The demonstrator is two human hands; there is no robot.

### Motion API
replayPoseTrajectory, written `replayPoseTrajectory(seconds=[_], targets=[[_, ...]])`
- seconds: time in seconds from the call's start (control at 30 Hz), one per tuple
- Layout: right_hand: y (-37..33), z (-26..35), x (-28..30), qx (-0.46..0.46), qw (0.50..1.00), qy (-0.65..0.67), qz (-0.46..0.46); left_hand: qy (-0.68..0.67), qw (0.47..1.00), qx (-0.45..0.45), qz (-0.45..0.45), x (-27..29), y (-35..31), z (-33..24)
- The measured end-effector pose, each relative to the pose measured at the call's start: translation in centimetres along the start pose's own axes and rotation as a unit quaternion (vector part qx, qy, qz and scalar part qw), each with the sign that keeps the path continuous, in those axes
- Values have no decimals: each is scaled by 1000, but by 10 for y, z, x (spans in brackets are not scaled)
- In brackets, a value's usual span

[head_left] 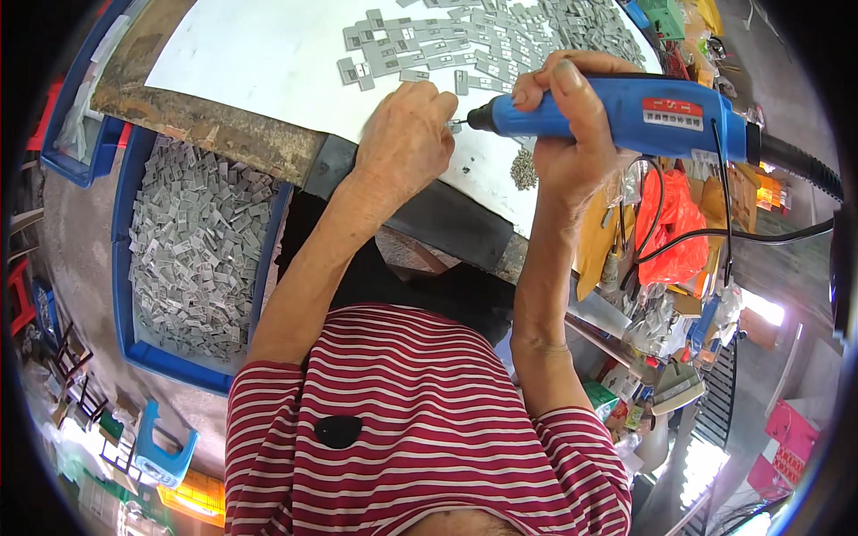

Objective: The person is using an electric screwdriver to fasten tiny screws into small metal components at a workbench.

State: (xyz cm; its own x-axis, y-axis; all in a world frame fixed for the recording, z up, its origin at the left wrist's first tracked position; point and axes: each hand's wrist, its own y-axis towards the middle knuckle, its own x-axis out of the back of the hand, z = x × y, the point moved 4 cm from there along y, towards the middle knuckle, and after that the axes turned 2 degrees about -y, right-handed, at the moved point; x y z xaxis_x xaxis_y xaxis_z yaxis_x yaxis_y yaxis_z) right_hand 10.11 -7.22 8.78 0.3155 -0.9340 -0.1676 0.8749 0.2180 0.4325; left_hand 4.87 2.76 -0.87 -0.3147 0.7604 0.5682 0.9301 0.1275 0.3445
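My right hand is wrapped round a blue electric screwdriver, held nearly level with its black nose pointing left. At its thin bit, my left hand pinches a small grey plate, mostly hidden by the fingers. The bit's tip is at the plate; whether it sits in a screw I cannot tell. Beyond my hands, many grey plates with small slots lie in overlapping rows on a white sheet. A little heap of tiny metal parts, seemingly screws, lies below the screwdriver.
At the left, below the table edge, a blue bin is filled with small grey pieces. Another blue tray stands farther left. A black cable runs from the screwdriver to the right. A red plastic bag and clutter lie at right.
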Motion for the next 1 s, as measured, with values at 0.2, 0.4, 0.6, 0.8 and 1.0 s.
replayPoseTrajectory(seconds=[0.2, 0.4, 0.6, 0.8, 1.0], targets=[[3, -3, 3, 20, 999, -28, 4, 8, 1000, -2, -3, 0, 0, 0], [3, -4, 1, 10, 1000, -27, 0, 11, 1000, -10, -9, 0, -1, -1], [3, -4, -2, 4, 1000, -9, 5, 11, 1000, -11, -12, 0, -1, -1], [1, -3, -4, -4, 999, -34, 7, 10, 1000, -6, -7, 0, 0, -2], [-9, -1, -5, -2, 999, -42, 6, 7, 1000, -1, -6, 1, -1, -2]])
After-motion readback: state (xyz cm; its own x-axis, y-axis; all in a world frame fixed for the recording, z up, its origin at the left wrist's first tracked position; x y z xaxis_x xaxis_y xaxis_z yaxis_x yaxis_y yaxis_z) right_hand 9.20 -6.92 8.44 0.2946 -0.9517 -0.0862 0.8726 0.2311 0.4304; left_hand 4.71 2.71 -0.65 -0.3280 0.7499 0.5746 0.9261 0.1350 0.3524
